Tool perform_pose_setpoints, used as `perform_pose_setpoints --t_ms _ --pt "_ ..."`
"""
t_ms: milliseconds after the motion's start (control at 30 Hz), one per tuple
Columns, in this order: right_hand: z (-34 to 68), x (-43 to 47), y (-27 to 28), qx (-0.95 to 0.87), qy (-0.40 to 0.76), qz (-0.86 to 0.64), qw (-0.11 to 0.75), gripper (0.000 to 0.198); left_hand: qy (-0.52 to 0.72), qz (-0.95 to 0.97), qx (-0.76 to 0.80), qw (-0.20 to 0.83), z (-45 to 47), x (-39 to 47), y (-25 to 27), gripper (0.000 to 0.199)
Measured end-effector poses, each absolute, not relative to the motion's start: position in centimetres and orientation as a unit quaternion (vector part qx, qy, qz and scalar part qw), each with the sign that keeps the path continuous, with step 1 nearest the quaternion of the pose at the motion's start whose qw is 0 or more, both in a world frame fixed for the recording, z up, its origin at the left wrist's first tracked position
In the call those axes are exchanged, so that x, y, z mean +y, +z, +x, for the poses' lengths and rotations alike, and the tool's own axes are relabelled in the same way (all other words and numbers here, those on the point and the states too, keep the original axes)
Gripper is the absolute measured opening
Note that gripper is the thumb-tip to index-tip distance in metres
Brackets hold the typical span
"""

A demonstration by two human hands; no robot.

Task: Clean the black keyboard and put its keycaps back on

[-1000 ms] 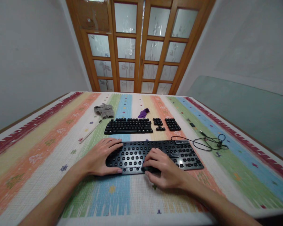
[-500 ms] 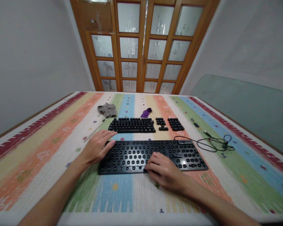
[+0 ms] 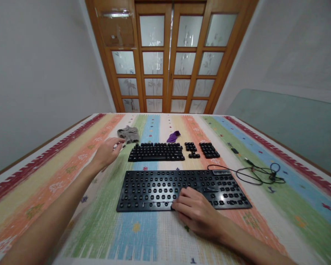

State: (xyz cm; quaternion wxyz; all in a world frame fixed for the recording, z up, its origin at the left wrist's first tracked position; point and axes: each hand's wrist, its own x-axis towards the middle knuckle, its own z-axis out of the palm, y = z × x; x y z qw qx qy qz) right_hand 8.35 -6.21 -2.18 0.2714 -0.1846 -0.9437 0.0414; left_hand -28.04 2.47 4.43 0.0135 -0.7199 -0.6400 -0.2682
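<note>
left hand (image 3: 107, 152): lay at ten o'clock of the keyboard base (image 3: 143, 184), fingers bent at a thin stick (image 3: 123, 147); grip unclear. right hand (image 3: 197, 211): lay at five, curled on the near edge, hiding any hold. base, best kept steady, seemed to want a light touch. keycaps (image 3: 156, 152): stood at twelve, hindering leftward crossings. grey cloth (image 3: 130, 134): sat at eleven. cable (image 3: 253, 177): sprawled at two.

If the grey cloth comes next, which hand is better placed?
Probably the left hand: it appears close to the grey cloth, while the right hand is at the near edge of the keyboard base.
</note>
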Motion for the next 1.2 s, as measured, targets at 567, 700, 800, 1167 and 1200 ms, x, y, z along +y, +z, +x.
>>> perform_pose_setpoints --t_ms 567,700,800,1167,1200 --pt "8.1 -6.4 -1.9 -0.939 -0.002 -0.163 0.304 0.018 -0.087 -0.682 -0.717 -0.116 -26.1 12.5 3.4 0.032" --pt "8.0 -6.4 -1.9 -0.94 0.002 -0.165 0.298 0.019 -0.069 -0.66 -0.737 -0.128 -25.6 13.2 3.0 0.032" --pt "8.1 -6.5 -2.0 -0.941 0.005 -0.164 0.297 0.019 -0.062 -0.648 -0.748 -0.129 -25.2 13.3 2.7 0.032" --pt "8.3 -6.7 -1.8 -0.943 0.017 -0.167 0.286 0.022 -0.117 -0.627 -0.76 -0.13 -25.0 11.7 4.4 0.033" --pt "8.3 -6.7 -1.6 -0.941 0.022 -0.17 0.291 0.023 -0.127 -0.626 -0.758 -0.131 -25.3 11.0 4.8 0.03"
